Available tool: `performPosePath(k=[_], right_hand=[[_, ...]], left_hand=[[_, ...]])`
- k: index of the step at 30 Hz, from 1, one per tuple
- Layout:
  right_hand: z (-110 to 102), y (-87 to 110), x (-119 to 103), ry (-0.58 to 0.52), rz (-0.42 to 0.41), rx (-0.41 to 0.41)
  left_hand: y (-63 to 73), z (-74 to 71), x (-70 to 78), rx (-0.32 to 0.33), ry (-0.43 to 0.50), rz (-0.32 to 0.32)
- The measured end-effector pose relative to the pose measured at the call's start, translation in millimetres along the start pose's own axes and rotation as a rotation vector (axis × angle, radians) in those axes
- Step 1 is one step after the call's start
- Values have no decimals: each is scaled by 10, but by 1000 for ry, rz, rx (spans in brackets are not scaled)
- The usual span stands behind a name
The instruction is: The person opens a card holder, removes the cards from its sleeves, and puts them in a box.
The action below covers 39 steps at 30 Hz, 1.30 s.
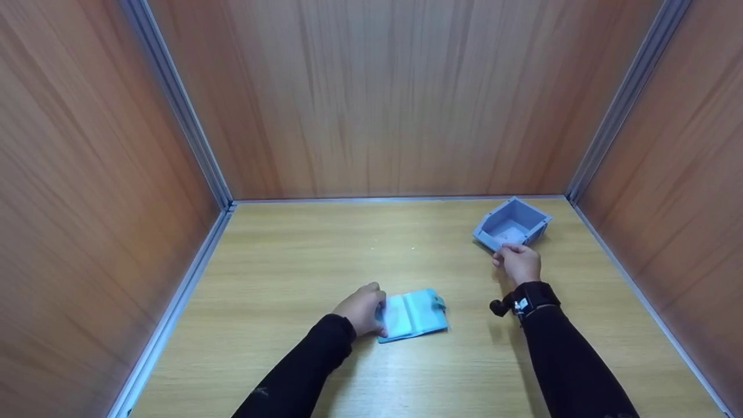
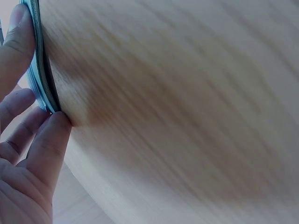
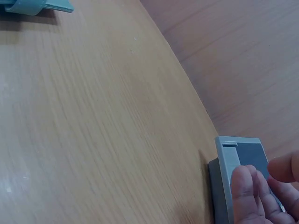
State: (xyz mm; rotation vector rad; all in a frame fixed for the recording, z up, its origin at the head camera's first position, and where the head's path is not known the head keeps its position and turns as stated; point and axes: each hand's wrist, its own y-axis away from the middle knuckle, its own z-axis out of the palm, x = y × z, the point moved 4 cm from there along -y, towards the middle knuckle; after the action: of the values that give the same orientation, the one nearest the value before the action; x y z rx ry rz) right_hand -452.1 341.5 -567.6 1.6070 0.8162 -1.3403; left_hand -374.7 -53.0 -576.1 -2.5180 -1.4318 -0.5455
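Head: left hand [image 1: 361,309] grips left edge of light-blue booklet [image 1: 426,313], lying open around middle of tabletop [image 1: 290,249], well off far edge, strap [image 1: 439,302] on its right side; right hand [image 1: 519,264] at near rim of grey-blue bin [image 1: 514,223], bin near far right corner. Left wrist: fingertips [image 2: 60,123] on booklet's edge. Right wrist: fingers [image 3: 243,191] over bin opening, can't tell if grasping anything; strap at top left
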Motion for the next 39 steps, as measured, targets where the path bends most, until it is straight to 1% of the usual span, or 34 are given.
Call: performPosePath(k=[3, 5, 8, 11, 15, 21, 27, 32, 35, 39], right_hand=[[69, 61, 29, 5, -11, -35], [131, 105, 50, 21, -3, -66], [251, 187, 62, 51, 8, -121], [394, 303, 41, 82, -1, -160], [607, 501, -36, 141, -51, -238], [940, 842, -111, 239, -123, -406], [1225, 1198, -59, 430, -195, -577], [1405, 1395, 29, 543, -305, -704], [1481, 1467, 88, 589, -362, -751], [1551, 1535, 179, 681, -412, -764]], left_hand=[[7, -5, 3, -5, 4, -4], [9, -8, 1, -5, 3, -8], [8, -17, 4, -3, 1, -9], [3, -12, 5, -3, -1, -8], [-16, -5, -13, 2, -3, -7], [-48, 20, -41, 0, -9, -25], [-71, 45, -50, 6, -14, -8], [-88, 34, -47, 17, -9, 6], [-93, 34, -49, 15, -3, 5], [-76, 35, -42, 14, -9, 1]])
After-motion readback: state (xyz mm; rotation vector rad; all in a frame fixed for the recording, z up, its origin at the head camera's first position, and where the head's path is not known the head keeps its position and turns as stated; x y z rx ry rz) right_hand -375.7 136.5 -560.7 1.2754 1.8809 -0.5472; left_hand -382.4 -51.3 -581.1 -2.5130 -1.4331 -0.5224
